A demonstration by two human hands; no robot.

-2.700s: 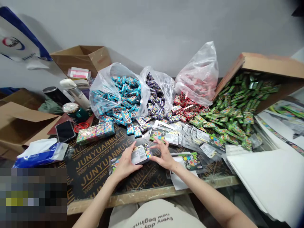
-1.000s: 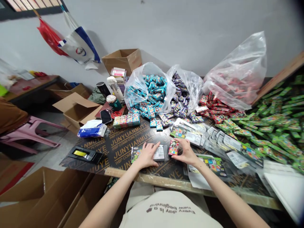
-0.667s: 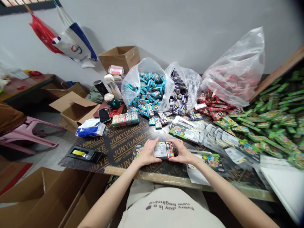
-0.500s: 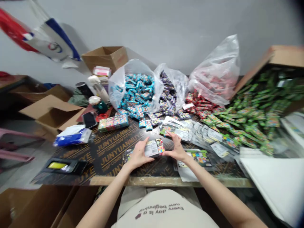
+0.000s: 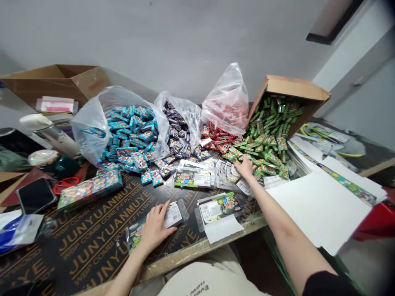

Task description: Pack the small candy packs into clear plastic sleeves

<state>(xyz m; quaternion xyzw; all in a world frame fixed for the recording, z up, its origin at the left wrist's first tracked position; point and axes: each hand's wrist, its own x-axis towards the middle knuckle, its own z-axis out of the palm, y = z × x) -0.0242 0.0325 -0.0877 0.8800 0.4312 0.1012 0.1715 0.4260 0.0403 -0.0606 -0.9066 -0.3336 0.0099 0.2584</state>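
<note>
My left hand (image 5: pixel 156 225) rests on a dark printed card sleeve (image 5: pixel 173 214) with a white label, near the table's front edge. Its thumb and forefinger are spread, and the palm covers the sleeve's middle. My right hand (image 5: pixel 245 167) reaches to the near edge of a pile of green candy packets (image 5: pixel 265 146). Its fingertips point down among them, so any grip there is hidden. Between the hands lies another printed sleeve (image 5: pixel 219 206) with a white paper flap (image 5: pixel 224 228). Behind it are more flat sleeves (image 5: pixel 193 178) in clear film.
Plastic bags hold blue packets (image 5: pixel 132 131), purple packets (image 5: pixel 177 127) and red packets (image 5: pixel 220 137). A tipped carton (image 5: pixel 296 88) spills the green ones. White sheets (image 5: pixel 317 205) lie right. A wrapped packet block (image 5: pixel 91 189), phone (image 5: pixel 36 195), red scissors (image 5: pixel 65 185) and flask (image 5: pixel 51 133) stand left.
The view has turned right. My right hand has left the small labelled pack between both hands and moved out to the green packets. My left hand stays over the labelled sleeve.
</note>
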